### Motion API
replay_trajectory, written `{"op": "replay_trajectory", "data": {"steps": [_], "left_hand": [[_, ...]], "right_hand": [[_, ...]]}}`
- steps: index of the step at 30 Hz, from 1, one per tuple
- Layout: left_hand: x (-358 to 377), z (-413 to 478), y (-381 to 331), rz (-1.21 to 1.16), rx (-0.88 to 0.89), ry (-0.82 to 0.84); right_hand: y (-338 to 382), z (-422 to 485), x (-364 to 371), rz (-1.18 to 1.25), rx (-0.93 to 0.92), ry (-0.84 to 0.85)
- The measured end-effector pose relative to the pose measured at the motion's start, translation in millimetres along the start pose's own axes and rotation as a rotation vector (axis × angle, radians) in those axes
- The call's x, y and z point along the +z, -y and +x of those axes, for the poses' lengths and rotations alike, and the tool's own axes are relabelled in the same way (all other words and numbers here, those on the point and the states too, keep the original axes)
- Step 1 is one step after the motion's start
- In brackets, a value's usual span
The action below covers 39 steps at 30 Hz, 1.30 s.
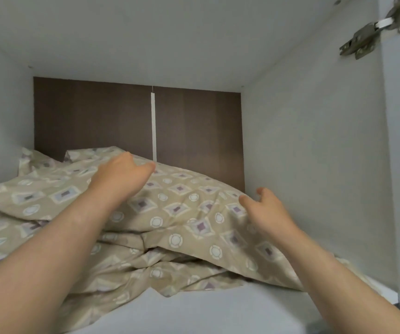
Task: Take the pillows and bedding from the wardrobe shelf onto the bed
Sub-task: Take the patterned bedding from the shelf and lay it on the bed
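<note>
Two bare forearms reached into the wardrobe compartment, where the beige patterned bedding (49,239) lay heaped on the white shelf (194,309). Its left end ran off the frame edge below the left wall (1,104), so its full extent could not be seen. On that side the left hand (122,175) lay palm-down on the crest of the plump pillow (184,213) topping the pile, thumb stuck out to the right. Its fingers dipped over the far side, out of sight, so whether they gripped the cloth could not be told. Behind stood the brown back panel (93,116) with a thin white strip (154,124) down its middle, its lower part masked by the pillow. The folds beneath the pillow blurred together, and how many pieces lay there was unclear. Further right, the right hand (267,208) hovered at the pillow's right end, thumb and fingers spread apart, holding nothing; whether the thumb tip touched the fabric was hard to say. Past it rose the white right wall (314,165), and up in the corner sat a metal hinge (372,32), partly cut off.
</note>
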<state>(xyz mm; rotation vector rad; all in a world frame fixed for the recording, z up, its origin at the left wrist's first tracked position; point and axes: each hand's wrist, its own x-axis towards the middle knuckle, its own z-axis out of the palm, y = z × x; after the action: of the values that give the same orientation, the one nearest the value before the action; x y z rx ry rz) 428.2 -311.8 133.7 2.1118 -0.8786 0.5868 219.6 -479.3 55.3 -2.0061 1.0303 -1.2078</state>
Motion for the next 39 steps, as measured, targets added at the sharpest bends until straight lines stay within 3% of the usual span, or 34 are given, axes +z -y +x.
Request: {"op": "replay_trajectory", "data": {"steps": [5,8,12,18,25,31,39], "left_hand": [[29.3,50.9,23.4,0.348,-0.199,-0.025],[49.8,66.4,38.2,0.45,-0.302,0.013],[67.1,81.2,50.8,0.439,-0.333,-0.069],[89.1,90.9,65.9,0.453,-0.287,-0.169],[88.9,85.4,77.1,0.247,-0.1,-0.181],[83.8,68.9,83.0,0.016,-0.059,-0.31],[48.9,62.2,84.7,-0.332,-0.024,-0.475]], "right_hand": [[-23.1,63.6,15.4,-0.193,0.215,-0.02],[-46.2,87.0,29.5,-0.292,0.316,0.067],[-62.7,99.8,58.9,-0.318,0.267,0.173],[-72.0,109.9,76.9,-0.418,0.137,0.059],[-82.9,112.1,76.4,-0.303,0.093,-0.026],[-73.5,95.8,71.6,-0.227,0.03,-0.129],[-17.7,50.5,11.8,-0.209,-0.206,-0.364]]}}
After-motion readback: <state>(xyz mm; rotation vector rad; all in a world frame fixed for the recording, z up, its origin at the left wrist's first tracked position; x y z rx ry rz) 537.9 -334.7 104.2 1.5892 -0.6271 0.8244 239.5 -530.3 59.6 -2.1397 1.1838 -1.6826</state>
